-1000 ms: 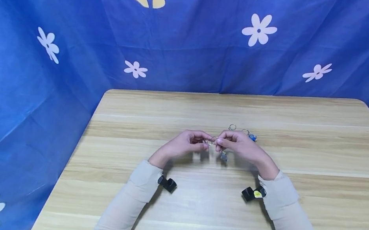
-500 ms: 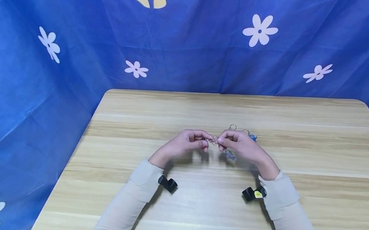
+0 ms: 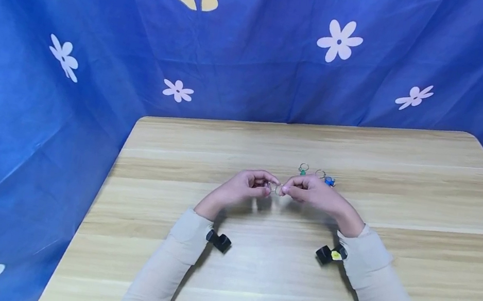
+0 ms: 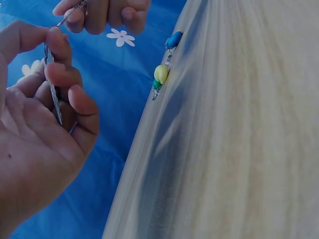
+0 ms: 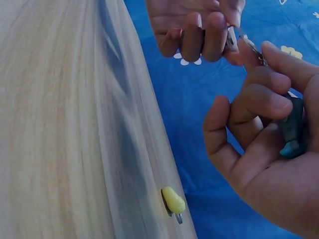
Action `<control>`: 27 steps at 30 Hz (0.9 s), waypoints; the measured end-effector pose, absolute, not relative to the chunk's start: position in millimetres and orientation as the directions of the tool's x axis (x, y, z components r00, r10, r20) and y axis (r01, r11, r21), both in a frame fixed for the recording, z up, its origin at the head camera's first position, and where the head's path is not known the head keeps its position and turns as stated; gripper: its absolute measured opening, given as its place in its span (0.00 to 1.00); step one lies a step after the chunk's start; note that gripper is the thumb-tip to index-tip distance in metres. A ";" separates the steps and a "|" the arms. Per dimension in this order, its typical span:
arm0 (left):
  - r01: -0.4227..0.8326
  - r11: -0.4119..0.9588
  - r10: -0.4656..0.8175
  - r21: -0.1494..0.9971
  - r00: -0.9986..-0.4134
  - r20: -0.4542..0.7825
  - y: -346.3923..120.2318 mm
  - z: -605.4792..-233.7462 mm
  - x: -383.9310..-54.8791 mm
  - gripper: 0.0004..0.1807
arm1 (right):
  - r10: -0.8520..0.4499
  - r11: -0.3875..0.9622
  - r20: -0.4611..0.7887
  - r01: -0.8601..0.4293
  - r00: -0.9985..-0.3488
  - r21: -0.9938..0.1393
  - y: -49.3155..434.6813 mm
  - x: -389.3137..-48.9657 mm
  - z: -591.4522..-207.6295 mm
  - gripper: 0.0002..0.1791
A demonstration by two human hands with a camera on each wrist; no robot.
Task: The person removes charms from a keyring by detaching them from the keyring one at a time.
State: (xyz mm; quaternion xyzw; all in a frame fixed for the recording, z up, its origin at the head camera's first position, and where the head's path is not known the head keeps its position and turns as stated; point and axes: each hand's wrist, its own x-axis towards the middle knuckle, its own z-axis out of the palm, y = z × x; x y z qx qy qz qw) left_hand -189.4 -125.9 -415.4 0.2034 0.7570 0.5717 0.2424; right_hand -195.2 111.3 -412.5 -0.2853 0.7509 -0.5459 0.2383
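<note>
Close together above the table, both hands work at a thin metal ring [image 3: 274, 188]. My left hand [image 3: 242, 188] holds a flat silver key [image 4: 55, 99], its head near the thumb and index fingertip and its blade along the curled fingers. My right hand [image 3: 317, 193] pinches the ring end of a keychain; its short chain [image 5: 262, 59] runs toward the palm. There the keychain's dark teal figure charm [image 5: 293, 124] lies, partly covered by the fingers. The ring reaches the left fingertips; whether the key is threaded on it, I cannot tell.
Beyond the right hand, other keychains lie on the wooden table [image 3: 267, 289]: one with a green charm [image 3: 303, 171], another with a blue charm [image 3: 329, 181]. A yellow charm [image 4: 161, 74] shows in the left wrist view. A blue flowered cloth [image 3: 255, 59] hangs behind.
The charm that dangled below my right hand swung right, and is now out of sight in the head view. The right hand has shifted slightly, uncovering the green charm behind it. The left hand stays put.
</note>
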 end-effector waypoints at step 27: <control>0.130 0.405 0.552 0.905 -0.824 -0.129 -126.2 -426.5 -188.3 0.16 | -0.677 0.426 -0.094 -0.285 -0.730 -0.859 106.5 -189.8 -418.0 0.11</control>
